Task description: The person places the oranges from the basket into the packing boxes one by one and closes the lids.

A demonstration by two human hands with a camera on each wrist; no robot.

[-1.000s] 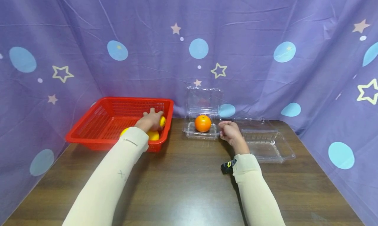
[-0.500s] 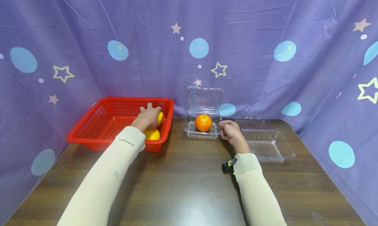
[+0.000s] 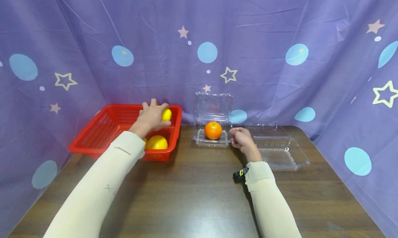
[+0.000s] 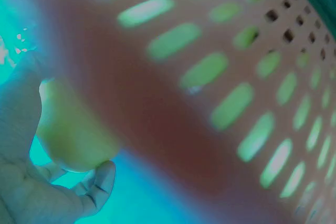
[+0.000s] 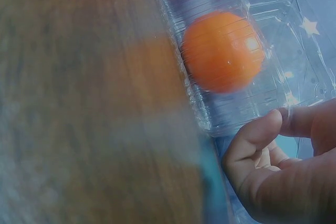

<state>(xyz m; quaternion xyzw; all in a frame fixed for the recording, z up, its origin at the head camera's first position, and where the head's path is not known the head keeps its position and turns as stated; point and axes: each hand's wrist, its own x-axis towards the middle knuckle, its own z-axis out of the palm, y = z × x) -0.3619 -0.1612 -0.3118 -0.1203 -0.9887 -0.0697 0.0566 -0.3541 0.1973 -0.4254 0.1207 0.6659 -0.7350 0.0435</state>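
Note:
My left hand [image 3: 151,117] grips a smooth yellow fruit [image 3: 166,115] above the right part of the red basket [image 3: 93,150]. In the left wrist view, fingers and thumb curl round the fruit [image 4: 76,129], beside the basket's blurred, slotted wall. Another yellow fruit [image 3: 157,142] lies in the basket's near right corner, with a sliver of yellow just left of it. An orange [image 3: 213,130] sits in a clear plastic clamshell box [image 3: 214,143], whose lid stands up behind. With thumb and forefinger, my right hand [image 3: 243,140] pinches the box's right rim, also seen close in the right wrist view.
A second clear clamshell box [image 3: 281,155], longer and with its lid back, stands right of my right hand. All stand on a brown wooden table [image 3: 192,196]. A purple curtain [image 3: 264,75] with stars and dots hangs behind and at both sides.
My left hand has risen with the yellow fruit and shifted slightly left, uncovering more of the fruit in the basket corner. My right hand and the orange have stayed in place.

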